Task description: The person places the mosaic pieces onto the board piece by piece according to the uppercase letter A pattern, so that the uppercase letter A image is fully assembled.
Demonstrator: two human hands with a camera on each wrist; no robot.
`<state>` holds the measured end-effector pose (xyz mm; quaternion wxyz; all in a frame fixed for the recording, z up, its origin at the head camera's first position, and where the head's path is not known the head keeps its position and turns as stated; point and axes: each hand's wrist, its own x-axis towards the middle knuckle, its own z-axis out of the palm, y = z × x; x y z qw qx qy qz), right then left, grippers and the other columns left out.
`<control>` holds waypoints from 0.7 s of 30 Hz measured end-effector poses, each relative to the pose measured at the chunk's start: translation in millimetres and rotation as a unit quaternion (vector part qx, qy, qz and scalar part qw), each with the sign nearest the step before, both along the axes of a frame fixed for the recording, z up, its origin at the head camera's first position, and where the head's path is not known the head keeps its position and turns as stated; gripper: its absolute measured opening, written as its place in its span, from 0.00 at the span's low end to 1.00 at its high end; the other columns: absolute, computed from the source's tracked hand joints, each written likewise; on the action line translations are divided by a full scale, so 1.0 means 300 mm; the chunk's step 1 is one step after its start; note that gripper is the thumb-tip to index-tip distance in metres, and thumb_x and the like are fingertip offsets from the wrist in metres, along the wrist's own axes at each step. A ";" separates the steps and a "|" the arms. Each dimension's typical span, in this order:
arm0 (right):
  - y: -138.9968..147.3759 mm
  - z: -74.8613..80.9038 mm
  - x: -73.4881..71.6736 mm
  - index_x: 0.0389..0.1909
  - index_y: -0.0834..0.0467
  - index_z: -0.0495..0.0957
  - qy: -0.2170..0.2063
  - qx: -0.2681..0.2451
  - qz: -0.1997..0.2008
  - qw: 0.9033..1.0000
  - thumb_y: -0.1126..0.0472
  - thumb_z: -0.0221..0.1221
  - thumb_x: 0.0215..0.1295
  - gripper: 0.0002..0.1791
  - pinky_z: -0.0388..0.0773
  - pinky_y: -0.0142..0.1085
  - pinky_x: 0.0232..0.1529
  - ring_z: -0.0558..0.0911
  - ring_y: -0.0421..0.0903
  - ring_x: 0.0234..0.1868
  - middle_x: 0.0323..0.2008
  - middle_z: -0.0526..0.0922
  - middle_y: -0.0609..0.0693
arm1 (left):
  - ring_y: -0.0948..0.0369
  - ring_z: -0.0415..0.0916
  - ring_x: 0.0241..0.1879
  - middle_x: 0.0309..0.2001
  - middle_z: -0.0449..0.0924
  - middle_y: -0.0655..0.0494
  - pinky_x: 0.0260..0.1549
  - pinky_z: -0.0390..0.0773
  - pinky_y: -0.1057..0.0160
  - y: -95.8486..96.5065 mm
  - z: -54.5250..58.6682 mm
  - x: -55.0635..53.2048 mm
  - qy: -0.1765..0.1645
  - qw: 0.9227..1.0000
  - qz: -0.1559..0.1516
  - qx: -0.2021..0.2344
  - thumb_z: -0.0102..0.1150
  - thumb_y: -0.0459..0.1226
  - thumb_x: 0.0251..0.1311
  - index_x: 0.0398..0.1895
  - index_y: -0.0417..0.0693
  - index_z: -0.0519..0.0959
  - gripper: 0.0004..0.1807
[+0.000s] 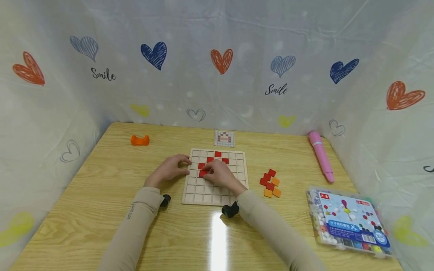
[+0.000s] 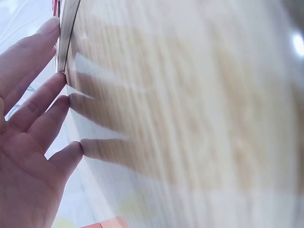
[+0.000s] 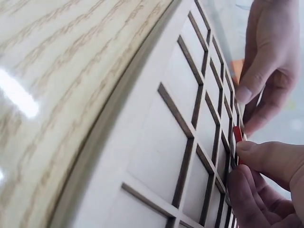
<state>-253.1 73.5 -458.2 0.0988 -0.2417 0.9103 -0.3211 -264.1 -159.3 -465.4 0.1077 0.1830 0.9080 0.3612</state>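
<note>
A square wooden grid board (image 1: 213, 198) lies on the table, with several red square tiles (image 1: 218, 154) set in its upper cells. My right hand (image 1: 220, 175) is over the middle of the board and pinches a red tile (image 3: 238, 135) between thumb and fingers at a cell on the left side. The fingers partly cover that tile. My left hand (image 1: 169, 169) is at the board's left edge, its fingertips touching the edge and the tabletop beside it, fingers spread in the left wrist view. Behind the board lies a small pattern card (image 1: 224, 138).
Right of the board are loose red tiles (image 1: 266, 177) and orange tiles (image 1: 275, 182). A pink pen-shaped object (image 1: 321, 156) and a clear box of molecule model parts (image 1: 352, 222) lie farther right. An orange holder (image 1: 140, 140) stands at the back left. A printed curtain surrounds the table.
</note>
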 end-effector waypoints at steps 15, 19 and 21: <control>-0.034 0.004 0.011 0.45 0.62 0.85 0.039 0.023 -0.001 0.999 0.66 0.64 0.61 0.12 0.75 0.34 0.40 0.74 0.44 0.39 0.40 0.82 0.52 | 0.44 0.58 0.70 0.67 0.67 0.41 0.69 0.56 0.44 0.004 0.006 0.004 0.002 1.000 -0.002 -0.008 0.66 0.34 0.60 0.53 0.41 0.80 0.18; -0.035 0.007 0.015 0.44 0.62 0.85 0.041 0.020 0.002 0.999 0.65 0.64 0.61 0.11 0.75 0.34 0.39 0.74 0.44 0.38 0.40 0.82 0.52 | 0.44 0.58 0.70 0.67 0.67 0.41 0.70 0.56 0.44 0.005 0.009 0.004 -0.001 1.000 0.000 -0.009 0.66 0.34 0.60 0.53 0.41 0.79 0.18; -0.034 0.005 0.015 0.44 0.61 0.85 0.044 0.021 0.002 0.999 0.66 0.64 0.61 0.11 0.75 0.34 0.39 0.74 0.44 0.38 0.40 0.82 0.51 | 0.43 0.58 0.70 0.67 0.67 0.41 0.69 0.56 0.44 0.006 0.009 0.004 -0.001 1.000 0.000 -0.010 0.66 0.34 0.60 0.53 0.41 0.80 0.18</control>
